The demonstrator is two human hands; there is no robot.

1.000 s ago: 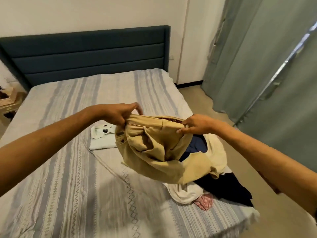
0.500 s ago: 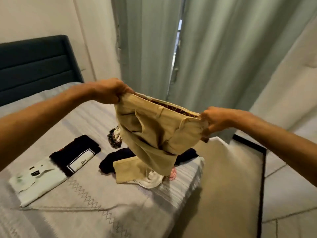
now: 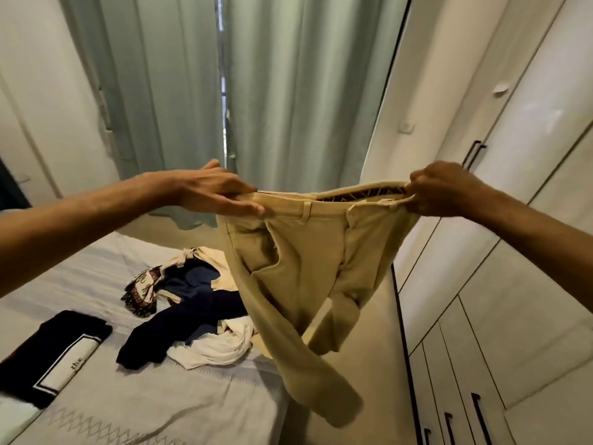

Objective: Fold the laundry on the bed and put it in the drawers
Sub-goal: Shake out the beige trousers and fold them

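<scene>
Tan trousers [image 3: 298, 252] hang in the air over the bed's foot corner, held up by the waistband. My left hand [image 3: 215, 192] pinches the waistband's left end between thumb and straight fingers. My right hand [image 3: 439, 189] grips the right end with curled fingers. The legs dangle and swing toward the lower right. On the bed [image 3: 144, 403] below lies a heap of unfolded laundry [image 3: 192, 313]: navy, white, cream and a patterned piece. A folded black shirt [image 3: 54, 348] with a white label lies at the left.
White wardrobe doors and drawers with black handles [image 3: 481, 409] fill the right side. Pale green curtains [image 3: 288, 91] hang ahead. A narrow strip of beige floor [image 3: 369, 364] runs between bed and wardrobe.
The view has swung right from the headboard toward curtains and wardrobe. Both hands have lifted the trousers higher and pulled the waistband wide, so the legs have dropped out and hang free.
</scene>
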